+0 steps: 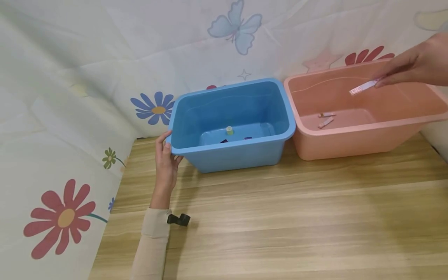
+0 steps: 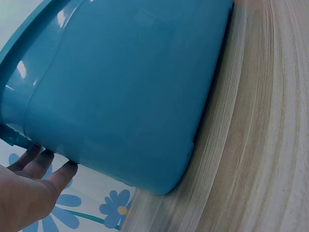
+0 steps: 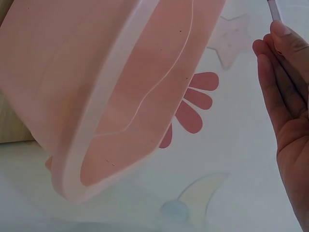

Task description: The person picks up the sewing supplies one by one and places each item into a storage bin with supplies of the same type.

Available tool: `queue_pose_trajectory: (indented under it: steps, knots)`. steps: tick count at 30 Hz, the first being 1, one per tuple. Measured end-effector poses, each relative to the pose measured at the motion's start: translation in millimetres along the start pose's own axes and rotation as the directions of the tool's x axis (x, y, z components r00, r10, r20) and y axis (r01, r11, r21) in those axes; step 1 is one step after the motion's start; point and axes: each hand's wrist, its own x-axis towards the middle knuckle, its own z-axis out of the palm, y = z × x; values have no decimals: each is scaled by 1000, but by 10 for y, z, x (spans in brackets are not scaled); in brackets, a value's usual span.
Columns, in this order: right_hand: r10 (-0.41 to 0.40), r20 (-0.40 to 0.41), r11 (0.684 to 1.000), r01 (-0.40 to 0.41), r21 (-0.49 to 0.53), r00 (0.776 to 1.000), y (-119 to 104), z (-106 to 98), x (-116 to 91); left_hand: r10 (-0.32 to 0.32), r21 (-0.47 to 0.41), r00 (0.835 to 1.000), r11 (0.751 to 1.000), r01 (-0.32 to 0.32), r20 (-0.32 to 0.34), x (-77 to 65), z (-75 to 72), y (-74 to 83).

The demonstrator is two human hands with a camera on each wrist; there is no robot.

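A blue plastic tub (image 1: pixel 238 155) stands against the wall at the back of the table. My left hand (image 1: pixel 166 163) holds its left rim, with fingertips (image 2: pixel 67 169) against the outer wall below the rim; the thumb is hidden in the left wrist view. To the right stands a pink plastic tub (image 1: pixel 350 142). Over its opening, my right hand (image 1: pixel 416 62) pinches one end of a slim white strip with reddish print (image 1: pixel 364 87) between thumb and fingers. The strip's free end points down and left into the tub. Two similar small strips (image 1: pixel 326 123) lie on the pink tub's floor.
Inside the blue tub are a small pale cylinder (image 1: pixel 229 130) and two small dark purple pieces (image 1: pixel 247 138). The tubs' rims nearly meet. Behind them hangs a white cloth (image 1: pixel 175 46) with flowers and a butterfly. The wood-grain table (image 1: pixel 280 225) extends in front.
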Motion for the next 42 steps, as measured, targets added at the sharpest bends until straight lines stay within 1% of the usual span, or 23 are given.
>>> queue_pose_trajectory:
  steps: [2, 4, 8, 11, 14, 16, 18, 20, 23, 26, 30, 32, 36, 40, 42]
  knots:
    - [27, 24, 1000, -26, -7, 999, 12, -1, -3, -3, -5, 1000, 1000, 3, 0, -1, 1, -1]
    - [33, 43, 999, -32, -22, 999, 27, 1, -10, -4, -5, 1000, 1000, 4, 1, -4, 4, 2]
    - [10, 63, 999, -7, -40, 998, 64, 5, -5, -6, 2, 1000, 1000, 6, 1, 0, 8, 7]
    - [32, 116, 996, -23, -83, 993, 86, -9, 28, -10, 15, 1000, 1000, 10, 2, 10, 3, 14]
    - [25, 163, 993, -6, -119, 986, 125, -4, 78, -16, 22, 1000, 1000, 16, -1, 18, -3, 22]
    - [26, 208, 991, 2, -131, 978, 160, 9, 114, -18, 28, 1000, 999, 18, -5, 18, -10, 26]
    - [45, 248, 991, -12, -133, 968, 191, 33, 150, -20, 26, 1000, 999, 20, -11, 12, -13, 31]
    - [98, 304, 989, -59, -134, 948, 220, 47, 180, -21, 25, 1000, 999, 21, -12, 7, -16, 34]
    - [163, 353, 982, -118, -145, 921, 260, 71, 215, -19, 21, 1000, 1000, 19, -6, 4, -14, 32]
    - [145, 368, 984, -96, -150, 918, 305, 96, 260, -15, 17, 1000, 1000, 15, -2, 3, -12, 32]
    - [143, 412, 983, -79, -168, 900, 341, 131, 323, -15, 15, 1000, 1000, 15, -3, -4, -11, 36]
    - [163, 433, 980, -94, -175, 886, 349, 142, 341, -18, 17, 1000, 1000, 18, -4, -6, -13, 36]
    - [198, 450, 976, -133, -173, 871, 363, 156, 357, -20, 16, 1000, 1000, 20, -6, -8, -17, 29]
    - [243, 483, 969, -185, -166, 841, 378, 189, 354, -17, 8, 1000, 1000, 17, -8, -13, -22, 24]
    - [252, 502, 967, -195, -165, 827, 386, 205, 348, -16, 0, 1000, 1000, 16, -7, -17, -21, 26]
